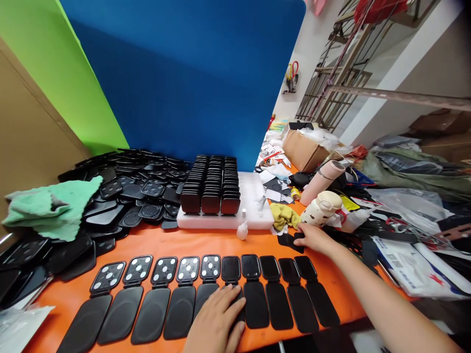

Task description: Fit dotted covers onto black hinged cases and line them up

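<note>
Glossy black hinged plastic plates (206, 294) lie on an orange table mat (184, 242); five carry white dots; a mint-green cloth (51, 208) is beside.
</note>
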A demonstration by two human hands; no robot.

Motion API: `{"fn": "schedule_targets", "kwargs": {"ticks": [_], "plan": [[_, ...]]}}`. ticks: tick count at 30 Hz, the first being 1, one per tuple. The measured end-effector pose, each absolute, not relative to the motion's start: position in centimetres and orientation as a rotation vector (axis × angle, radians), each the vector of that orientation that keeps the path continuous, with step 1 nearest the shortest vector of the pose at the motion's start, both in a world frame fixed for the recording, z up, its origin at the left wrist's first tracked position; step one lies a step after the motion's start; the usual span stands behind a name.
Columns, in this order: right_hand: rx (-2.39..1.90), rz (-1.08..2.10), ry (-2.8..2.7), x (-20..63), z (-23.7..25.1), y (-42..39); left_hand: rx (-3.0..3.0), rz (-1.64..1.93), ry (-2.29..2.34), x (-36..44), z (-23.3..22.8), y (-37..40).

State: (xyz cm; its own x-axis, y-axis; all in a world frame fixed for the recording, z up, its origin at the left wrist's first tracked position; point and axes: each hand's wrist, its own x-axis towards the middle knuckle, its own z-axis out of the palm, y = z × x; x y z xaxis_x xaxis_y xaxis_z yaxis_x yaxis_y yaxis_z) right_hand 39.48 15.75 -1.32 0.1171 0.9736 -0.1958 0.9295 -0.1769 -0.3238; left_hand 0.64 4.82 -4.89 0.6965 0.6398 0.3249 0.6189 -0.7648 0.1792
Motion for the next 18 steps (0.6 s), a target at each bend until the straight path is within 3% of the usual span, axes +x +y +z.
{"fn": "schedule_targets", "kwargs": {"ticks": [6,13,18], "plan": [[-2.077,0.628,-1.809,35.2,1.3,12.3,2.834,0.639,1.035,0.5,-5.0,5.0],[-1.521,1.239,-1.684,21.0,-0.1,6.5,2.399,0.948,1.036,-0.3,-4.9,5.1],[-1.429,1.384,-1.643,17.8,-0.4,5.8,1.953,0.955,1.279,-0.4,-4.7,4.4]]}}
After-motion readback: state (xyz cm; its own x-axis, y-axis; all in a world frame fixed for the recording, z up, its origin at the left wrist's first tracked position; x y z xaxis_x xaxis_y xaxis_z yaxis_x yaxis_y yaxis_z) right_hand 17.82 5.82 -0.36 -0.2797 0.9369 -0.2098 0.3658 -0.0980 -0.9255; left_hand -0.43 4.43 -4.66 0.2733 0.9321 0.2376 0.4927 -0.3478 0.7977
